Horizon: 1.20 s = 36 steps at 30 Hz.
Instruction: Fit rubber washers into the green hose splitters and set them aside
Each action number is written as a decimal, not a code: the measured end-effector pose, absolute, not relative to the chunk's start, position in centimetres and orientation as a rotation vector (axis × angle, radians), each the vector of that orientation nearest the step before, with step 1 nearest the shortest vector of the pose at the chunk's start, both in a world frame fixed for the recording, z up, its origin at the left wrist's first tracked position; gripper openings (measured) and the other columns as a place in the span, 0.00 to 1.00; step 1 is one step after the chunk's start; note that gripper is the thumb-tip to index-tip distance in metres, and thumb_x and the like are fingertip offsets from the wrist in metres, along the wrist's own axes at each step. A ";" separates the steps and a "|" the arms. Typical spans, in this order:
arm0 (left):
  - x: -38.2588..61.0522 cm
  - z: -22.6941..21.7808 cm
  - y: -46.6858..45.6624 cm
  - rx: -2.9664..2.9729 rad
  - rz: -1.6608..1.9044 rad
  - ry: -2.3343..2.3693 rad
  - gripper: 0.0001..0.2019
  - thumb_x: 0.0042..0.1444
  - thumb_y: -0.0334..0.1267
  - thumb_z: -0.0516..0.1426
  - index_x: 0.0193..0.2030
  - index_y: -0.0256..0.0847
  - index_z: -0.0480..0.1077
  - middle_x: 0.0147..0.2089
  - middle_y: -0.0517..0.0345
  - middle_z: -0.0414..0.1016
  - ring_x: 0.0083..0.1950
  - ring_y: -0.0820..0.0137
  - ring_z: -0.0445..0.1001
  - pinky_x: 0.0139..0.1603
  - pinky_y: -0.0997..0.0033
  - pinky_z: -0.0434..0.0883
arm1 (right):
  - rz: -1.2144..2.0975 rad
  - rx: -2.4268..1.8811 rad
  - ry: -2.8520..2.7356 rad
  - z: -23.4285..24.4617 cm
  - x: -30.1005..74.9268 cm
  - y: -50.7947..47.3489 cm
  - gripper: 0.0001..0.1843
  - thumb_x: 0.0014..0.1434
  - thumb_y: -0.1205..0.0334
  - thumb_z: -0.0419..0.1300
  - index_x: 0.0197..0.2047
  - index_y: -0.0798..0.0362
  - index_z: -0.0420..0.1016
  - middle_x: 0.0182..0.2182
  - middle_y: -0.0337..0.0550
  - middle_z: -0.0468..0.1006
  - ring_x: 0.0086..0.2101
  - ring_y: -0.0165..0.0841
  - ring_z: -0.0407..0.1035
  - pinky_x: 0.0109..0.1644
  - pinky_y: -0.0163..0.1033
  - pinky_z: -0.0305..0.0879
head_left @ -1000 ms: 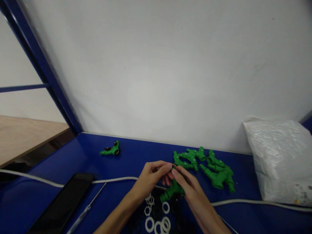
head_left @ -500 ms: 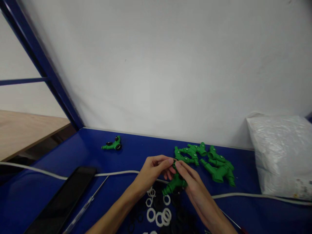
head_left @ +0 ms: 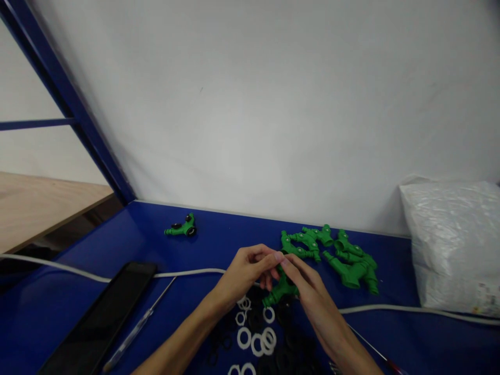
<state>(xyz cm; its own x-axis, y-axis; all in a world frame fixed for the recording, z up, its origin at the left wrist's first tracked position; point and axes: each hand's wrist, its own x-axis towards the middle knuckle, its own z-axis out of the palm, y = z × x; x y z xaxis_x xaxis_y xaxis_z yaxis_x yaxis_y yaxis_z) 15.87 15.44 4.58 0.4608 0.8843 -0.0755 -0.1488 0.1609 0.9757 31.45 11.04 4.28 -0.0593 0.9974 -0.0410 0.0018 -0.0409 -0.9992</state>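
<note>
My right hand (head_left: 307,281) is closed round a green plastic Y-shaped hose splitter (head_left: 280,291), held just above the blue tabletop. The fingers of my left hand (head_left: 250,268) are pinched at the splitter's upper end, with both thumbs meeting there. The fingertips hide that end and anything small on it. Below the hands lie several white rings (head_left: 258,341) and black rings (head_left: 255,319). Just beyond my hands rests a group of similar green splitters (head_left: 351,271). A single green splitter with black fittings (head_left: 183,227) lies apart at the back left.
A black phone (head_left: 105,317) and a screwdriver with a clear handle (head_left: 135,333) lie at the left. A white cable (head_left: 187,273) crosses the table behind my hands. A second thin tool (head_left: 371,346) is by my right forearm. A whitish plastic bag (head_left: 453,250) stands at the right.
My hands keep nearly the same place, fingertips pressed closer over the splitter's upper end. A dark edge seen there before is now covered. The view has shifted slightly.
</note>
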 end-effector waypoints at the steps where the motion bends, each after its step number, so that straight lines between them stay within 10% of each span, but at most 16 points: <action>1: 15.8 4.6 15.5 1.173 0.854 0.779 0.23 0.54 0.58 0.64 0.35 0.35 0.74 0.26 0.61 0.74 0.22 0.78 0.68 0.25 0.76 0.62 | 1.287 -1.209 -1.225 4.3 31.5 11.0 0.21 0.65 0.39 0.59 0.38 0.49 0.78 0.34 0.39 0.76 0.39 0.37 0.69 0.48 0.38 0.63; 36: 15.9 3.7 15.6 1.098 0.836 0.665 0.22 0.58 0.57 0.62 0.35 0.35 0.74 0.27 0.62 0.69 0.19 0.83 0.52 0.25 0.74 0.51 | 1.292 -1.272 -0.970 3.7 31.6 10.5 0.25 0.57 0.37 0.66 0.47 0.49 0.81 0.44 0.44 0.83 0.52 0.45 0.72 0.57 0.45 0.65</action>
